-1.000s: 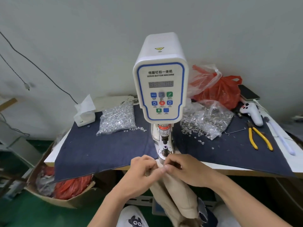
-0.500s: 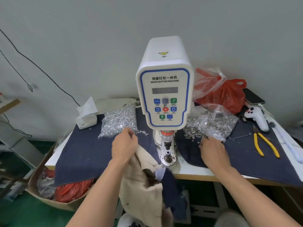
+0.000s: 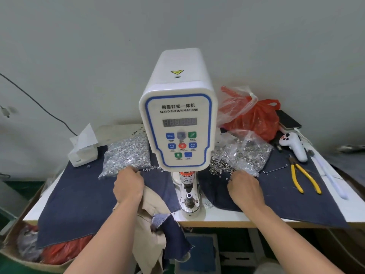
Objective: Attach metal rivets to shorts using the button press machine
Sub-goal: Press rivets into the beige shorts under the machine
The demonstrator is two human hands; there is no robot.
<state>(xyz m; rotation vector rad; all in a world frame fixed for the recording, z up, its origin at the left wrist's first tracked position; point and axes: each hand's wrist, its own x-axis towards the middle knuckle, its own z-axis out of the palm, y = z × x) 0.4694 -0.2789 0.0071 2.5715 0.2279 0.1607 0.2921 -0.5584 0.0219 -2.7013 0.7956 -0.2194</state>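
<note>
The white servo button machine [image 3: 177, 125] stands mid-table, and nothing lies on its lower die [image 3: 189, 202]. My left hand [image 3: 128, 184] holds the beige shorts [image 3: 150, 230], which hang over the table's front edge. Its fingertips touch the clear bag of silver rivets [image 3: 126, 155] left of the machine. My right hand [image 3: 245, 186] rests knuckles up at the loose metal rings [image 3: 221, 167] spilled from the bag of rings [image 3: 246, 153] on the right. Its fingertips are hidden behind the hand.
A dark denim cloth [image 3: 79, 194] covers the white table [image 3: 217, 217]. A tissue box [image 3: 83, 151] sits at the back left. At the right are a red plastic bag [image 3: 256, 119], a phone [image 3: 288, 119], a white controller [image 3: 294, 143] and yellow pliers [image 3: 304, 178]. A cardboard box [image 3: 19, 260] stands below left.
Both hands left the die, where they held the shorts together. The left carried the shorts to the rivet bag. The right went to the loose rings.
</note>
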